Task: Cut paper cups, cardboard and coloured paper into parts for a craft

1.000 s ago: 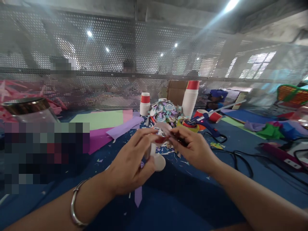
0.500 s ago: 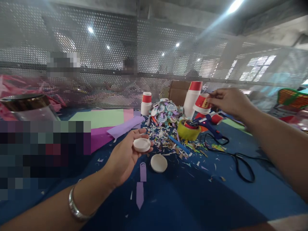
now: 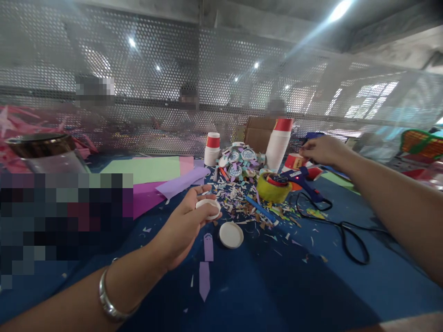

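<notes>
My left hand [image 3: 188, 216], palm up, holds a shallow white paper cup base [image 3: 212, 208] with its thumb laid over it. On the blue table just below sits a second round white cup base [image 3: 231, 235], with two purple paper strips [image 3: 204, 281] left of it. My right hand [image 3: 321, 150] reaches to the far right with fingers pinched at the right edge of a red paper cup [image 3: 294, 161]. That cup is low, behind a blue glue gun [image 3: 300, 177], which partly hides it. The glue gun rests by a yellow tape roll [image 3: 273, 190].
Stacked paper cups [image 3: 278, 145] stand tall at the back, with a shorter stack [image 3: 212, 150] to the left. Between them is a pile of decorated discs [image 3: 238, 159]. Paper scraps, a blue pen [image 3: 260, 210], and a black cord [image 3: 353, 240] lie around. Coloured sheets [image 3: 145, 170] spread left.
The red cup in my right hand has come down behind the glue gun. My left thumb has closed over the white cup base.
</notes>
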